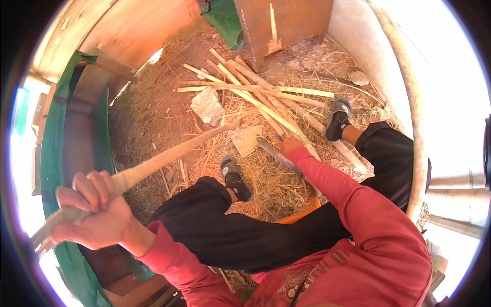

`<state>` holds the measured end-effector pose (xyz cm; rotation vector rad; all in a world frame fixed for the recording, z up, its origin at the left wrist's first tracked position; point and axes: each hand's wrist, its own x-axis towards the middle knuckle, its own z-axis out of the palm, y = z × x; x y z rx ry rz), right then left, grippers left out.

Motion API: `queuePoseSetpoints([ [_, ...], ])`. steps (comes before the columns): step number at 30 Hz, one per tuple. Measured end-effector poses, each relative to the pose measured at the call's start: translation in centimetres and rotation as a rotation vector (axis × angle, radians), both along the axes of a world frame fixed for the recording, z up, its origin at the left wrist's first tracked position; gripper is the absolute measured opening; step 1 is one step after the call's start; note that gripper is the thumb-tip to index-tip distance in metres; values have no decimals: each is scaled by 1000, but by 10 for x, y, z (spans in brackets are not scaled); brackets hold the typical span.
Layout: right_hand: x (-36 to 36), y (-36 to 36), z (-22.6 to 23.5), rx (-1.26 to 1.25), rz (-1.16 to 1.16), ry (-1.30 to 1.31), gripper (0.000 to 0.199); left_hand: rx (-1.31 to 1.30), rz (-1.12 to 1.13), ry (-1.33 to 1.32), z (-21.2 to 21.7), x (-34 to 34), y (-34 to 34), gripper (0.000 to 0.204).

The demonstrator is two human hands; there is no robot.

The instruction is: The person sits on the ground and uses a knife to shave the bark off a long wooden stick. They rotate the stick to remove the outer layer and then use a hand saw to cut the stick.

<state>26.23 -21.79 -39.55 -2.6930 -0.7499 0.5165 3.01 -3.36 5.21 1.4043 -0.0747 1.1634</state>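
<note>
A long, flat bamboo strip (169, 153) slants from the lower left toward the middle of the ground. My left hand (97, 210) has its fingers curled over the strip near its close end, thumb stretched out. Down by the pile of split bamboo strips (245, 89), my right hand (290, 144) has its fingers drawn together. Something small and blue shows at its fingertips; what it grips is too small to make out. Beside that hand, a long dark blade (286, 158) lies at a slant, partly hidden by my right forearm.
Straw (271, 189) covers the ground between my feet. A pale stone (207, 106) and a flat light piece (246, 140) lie near the strips. Wooden panels (138, 36) and green cloth (56, 153) border the left. An upright pole (411, 102) stands at right; something orange (302, 211) shows below my leg.
</note>
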Motion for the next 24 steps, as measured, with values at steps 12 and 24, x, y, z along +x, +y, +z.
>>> queuePoseSetpoints([
  [12, -81, 38, 237, 1106, 308, -170, 56, 30, 240, 147, 152, -26, 45, 15],
  [24, -66, 29, 233, 1235, 589, 150, 24, 102, 101, 412, 74, 29, 12, 52],
])
